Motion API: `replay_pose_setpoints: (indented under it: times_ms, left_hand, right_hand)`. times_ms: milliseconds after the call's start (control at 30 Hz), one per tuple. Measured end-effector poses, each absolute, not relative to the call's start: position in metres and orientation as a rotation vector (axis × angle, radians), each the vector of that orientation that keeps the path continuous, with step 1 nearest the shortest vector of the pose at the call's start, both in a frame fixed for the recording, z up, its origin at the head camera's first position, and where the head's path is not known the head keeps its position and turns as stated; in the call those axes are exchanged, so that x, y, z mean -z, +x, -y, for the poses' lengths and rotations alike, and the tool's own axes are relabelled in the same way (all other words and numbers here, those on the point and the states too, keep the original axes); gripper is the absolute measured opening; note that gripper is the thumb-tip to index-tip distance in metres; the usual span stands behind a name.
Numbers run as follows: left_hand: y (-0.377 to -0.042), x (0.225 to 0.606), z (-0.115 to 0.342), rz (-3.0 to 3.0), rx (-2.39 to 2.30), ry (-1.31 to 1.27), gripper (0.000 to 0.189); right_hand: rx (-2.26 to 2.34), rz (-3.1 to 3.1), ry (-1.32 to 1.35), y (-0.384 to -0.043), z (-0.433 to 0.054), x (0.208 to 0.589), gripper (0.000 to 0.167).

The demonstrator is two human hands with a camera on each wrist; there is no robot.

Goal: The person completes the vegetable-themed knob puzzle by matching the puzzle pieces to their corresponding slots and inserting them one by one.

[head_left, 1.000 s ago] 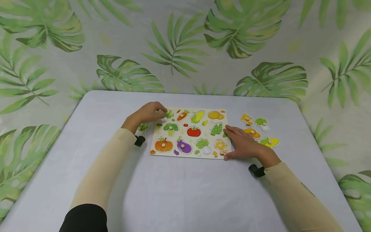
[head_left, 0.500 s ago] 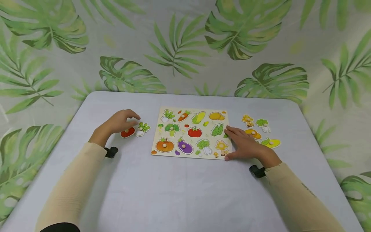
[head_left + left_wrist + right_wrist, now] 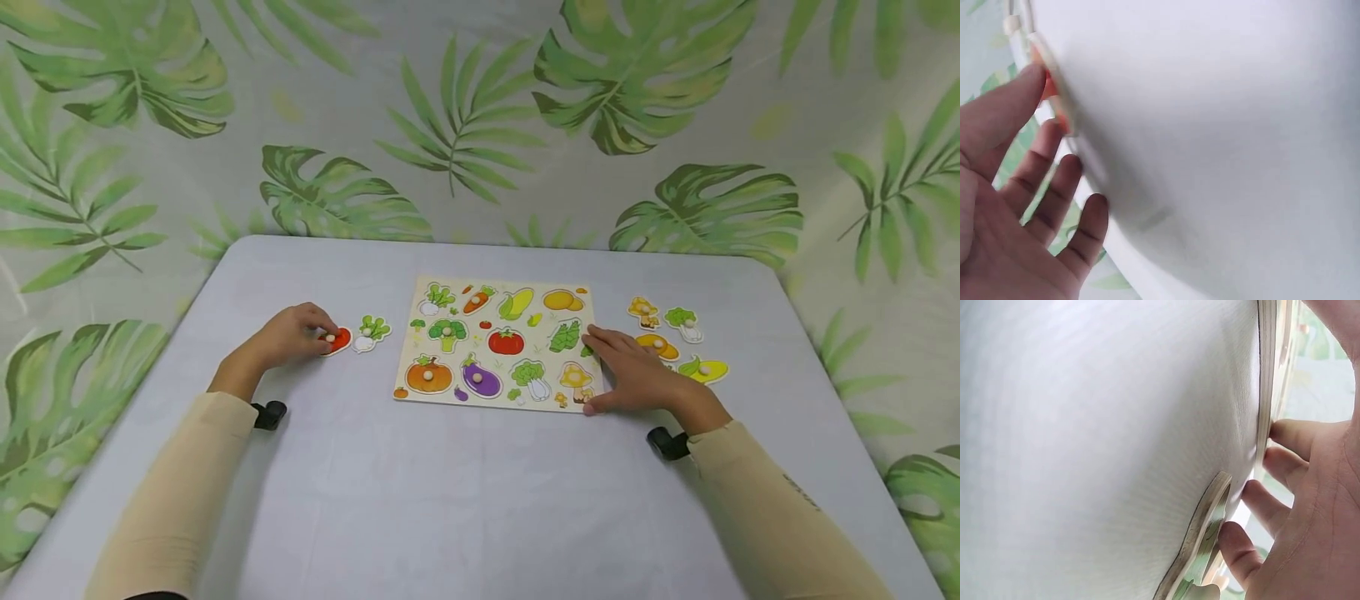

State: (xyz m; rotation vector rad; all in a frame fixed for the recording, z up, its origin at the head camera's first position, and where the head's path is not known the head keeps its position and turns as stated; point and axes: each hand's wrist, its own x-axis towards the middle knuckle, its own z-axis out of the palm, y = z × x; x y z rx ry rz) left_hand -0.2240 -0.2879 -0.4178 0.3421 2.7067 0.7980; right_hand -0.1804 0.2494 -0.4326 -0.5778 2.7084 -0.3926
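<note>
At the left of the table, in the head view, my left hand (image 3: 288, 337) pinches the knob of a red tomato puzzle piece (image 3: 341, 340) between thumb and index finger. The left wrist view has the tomato piece edge-on at the fingertips, the other fingers loosely spread. Beside it lies a white radish piece (image 3: 371, 333) with green leaves. My right hand (image 3: 630, 371) rests, fingers extended, on the right edge of the wooden vegetable puzzle board (image 3: 491, 400). Carrot, broccoli, pumpkin and eggplant pieces with knobs sit in the board.
To the right of the board lie a mushroom piece (image 3: 643, 312), a bok choy piece (image 3: 684, 324), a potato piece (image 3: 654, 346) and a corn piece (image 3: 705, 369). A green piece (image 3: 1200, 556) stands near my right fingers in the right wrist view. White cloth covers the table (image 3: 480, 500).
My left hand has moved from the board's upper left corner out to the left and down onto the tomato piece, taking hold of its knob. My right hand has stayed on the board's edge.
</note>
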Motion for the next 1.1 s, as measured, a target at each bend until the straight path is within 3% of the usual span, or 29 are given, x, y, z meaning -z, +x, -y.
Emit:
replay_pose_setpoints:
  times_ms: [1100]
  left_hand:
    - [-0.2297, 0.4254, 0.2911, -2.788, -0.742, 0.358, 0.014]
  right_hand:
    - [0.372, -2.71, -0.555, -0.1802, -0.2486, 0.4331, 0.114]
